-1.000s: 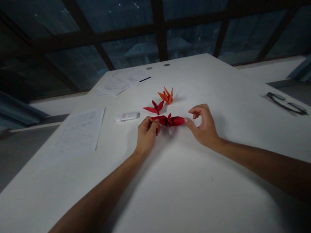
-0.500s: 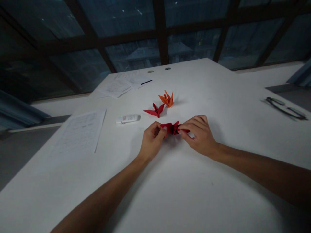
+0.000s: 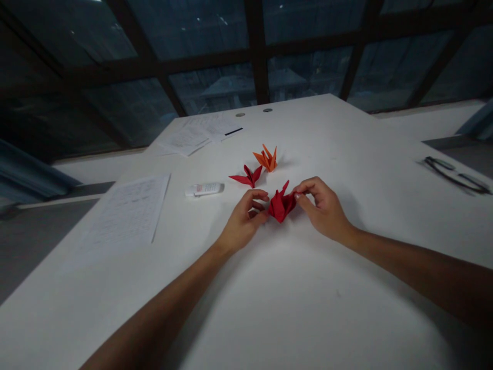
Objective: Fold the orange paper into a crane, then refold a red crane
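Observation:
A red paper crane [image 3: 282,205] is between my hands, low over the white table. My right hand [image 3: 321,205] pinches its right tip between thumb and fingers. On the other side, my left hand [image 3: 245,218] has its thumb and forefinger apart, close by the crane's left edge; whether the thumb touches the paper I cannot tell. Just beyond my hands stand a smaller-looking red paper crane [image 3: 250,177] and an orange paper crane [image 3: 268,159], side by side with wings spread.
A white tube [image 3: 205,189] lies left of the cranes. Printed sheets [image 3: 123,216] rest on the table's left side, and more papers [image 3: 188,139] with a dark strip [image 3: 233,131] farther back. Eyeglasses [image 3: 456,174] lie at the right edge. Dark windows [image 3: 215,85] stand behind.
My left hand's fingers have come off the red crane and parted. The crane has turned and now shows its folded body, with my right hand still pinching its right end.

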The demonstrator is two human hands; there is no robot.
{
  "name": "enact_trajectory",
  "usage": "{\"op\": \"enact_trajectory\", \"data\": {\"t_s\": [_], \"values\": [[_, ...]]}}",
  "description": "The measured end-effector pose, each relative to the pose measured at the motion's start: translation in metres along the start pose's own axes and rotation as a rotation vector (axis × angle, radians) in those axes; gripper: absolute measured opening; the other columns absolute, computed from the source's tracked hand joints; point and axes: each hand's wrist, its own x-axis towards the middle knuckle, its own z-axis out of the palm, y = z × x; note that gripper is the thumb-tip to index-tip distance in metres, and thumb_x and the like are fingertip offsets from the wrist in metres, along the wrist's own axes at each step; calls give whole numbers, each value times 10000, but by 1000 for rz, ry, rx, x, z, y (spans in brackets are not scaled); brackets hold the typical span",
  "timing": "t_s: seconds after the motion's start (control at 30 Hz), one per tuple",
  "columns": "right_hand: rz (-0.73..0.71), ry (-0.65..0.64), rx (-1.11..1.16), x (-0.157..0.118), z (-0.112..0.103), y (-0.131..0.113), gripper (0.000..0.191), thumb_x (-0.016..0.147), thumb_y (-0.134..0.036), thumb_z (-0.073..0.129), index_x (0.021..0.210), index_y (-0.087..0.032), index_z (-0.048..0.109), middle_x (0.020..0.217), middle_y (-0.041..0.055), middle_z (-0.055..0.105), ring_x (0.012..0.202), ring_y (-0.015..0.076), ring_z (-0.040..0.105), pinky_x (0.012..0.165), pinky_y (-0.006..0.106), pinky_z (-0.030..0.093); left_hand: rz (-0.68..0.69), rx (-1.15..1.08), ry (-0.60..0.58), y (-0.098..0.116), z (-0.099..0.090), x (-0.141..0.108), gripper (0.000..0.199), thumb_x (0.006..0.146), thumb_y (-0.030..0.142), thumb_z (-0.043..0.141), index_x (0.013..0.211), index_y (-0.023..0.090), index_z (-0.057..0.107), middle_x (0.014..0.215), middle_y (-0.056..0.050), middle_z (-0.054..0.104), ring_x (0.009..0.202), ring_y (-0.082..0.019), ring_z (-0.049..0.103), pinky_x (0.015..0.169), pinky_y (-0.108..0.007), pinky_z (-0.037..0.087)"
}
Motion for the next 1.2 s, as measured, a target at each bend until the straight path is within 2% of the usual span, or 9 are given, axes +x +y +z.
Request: {"op": "enact_trajectory", "data": {"t_s": [0.17, 0.37, 0.5, 0.6, 0.7, 0.77, 0.9, 1.03, 1.2], "values": [[86, -30, 135, -2, 1, 3, 56, 967, -276, 617, 1000, -248, 582, 904, 9, 688, 809, 166, 673, 763, 328, 528, 37, 4, -196, -3, -2, 0, 244, 886, 301, 733, 1079, 171, 662, 1037, -87, 705, 928, -184, 665, 851, -315, 522], [85, -45, 104, -5, 3, 6, 40, 961, -264, 618, 994, -242, 622, 940, 23, 713, 843, 171, 690, 786, 329, 544, 7, -5, -186, -2, 0, -1, 253, 867, 357, 772, 981, 150, 680, 943, -71, 705, 856, -169, 654, 810, -304, 518], [66, -127, 45, -7, 2, 1, 60, 959, -238, 610, 997, -253, 654, 974, 34, 741, 902, 193, 711, 832, 357, 564, 6, -64, -99, 2, 0, -1, 261, 903, 410, 729, 920, 155, 676, 817, -22, 656, 737, -122, 598, 717, -250, 487], [-72, -212, -33, -8, 1, -5, 95, 962, -204, 606, 977, -264, 677, 1009, 41, 755, 943, 201, 713, 867, 381, 567, 1, -131, -70, 3, -1, -1, 270, 860, 398, 779, 955, 169, 670, 852, -13, 640, 757, -118, 603, 728, -244, 499], [-256, -241, -56, -8, 0, -8, 117, 965, -192, 616, 946, -275, 696, 1020, 48, 750, 982, 208, 709, 909, 407, 570, -8, -135, -149, 2, -3, -3, 306, 797, 357, 840, 981, 174, 678, 912, -30, 643, 808, -138, 622, 761, -268, 518], [-303, -245, -62, -9, 0, -10, 127, 964, -189, 626, 951, -284, 710, 1036, 50, 739, 977, 203, 706, 898, 398, 578, -11, -114, -195, 2, -4, -4, 349, 763, 321, 869, 1025, 182, 685, 940, -39, 642, 822, -145, 624, 761, -275, 522], [-316, -279, -43, -10, 1, -12, 136, 961, -179, 643, 961, -287, 726, 1039, 51, 723, 949, 188, 705, 844, 363, 588, 15, -70, -249, 4, -5, -6, 471, 733, 274, 891, 1155, 228, 687, 1046, -45, 628, 862, -142, 622, 777, -275, 525], [-311, -301, 4, -11, 3, -15, 122, 961, -189, 659, 986, -279, 737, 973, 45, 734, 893, 181, 713, 801, 348, 589, 59, -1, -225, 4, -3, -6, 310, 743, 281, 885, 995, 200, 725, 975, -36, 609, 819, -129, 595, 747, -263, 506], [-275, -307, -34, -12, 2, -17, 146, 967, -193, 632, 1028, -278, 733, 977, 46, 744, 889, 188, 714, 812, 361, 584, 62, 24, -182, 3, -2, -5, 237, 766, 324, 867, 903, 187, 729, 913, -36, 596, 805, -140, 589, 743, -278, 512]]}}
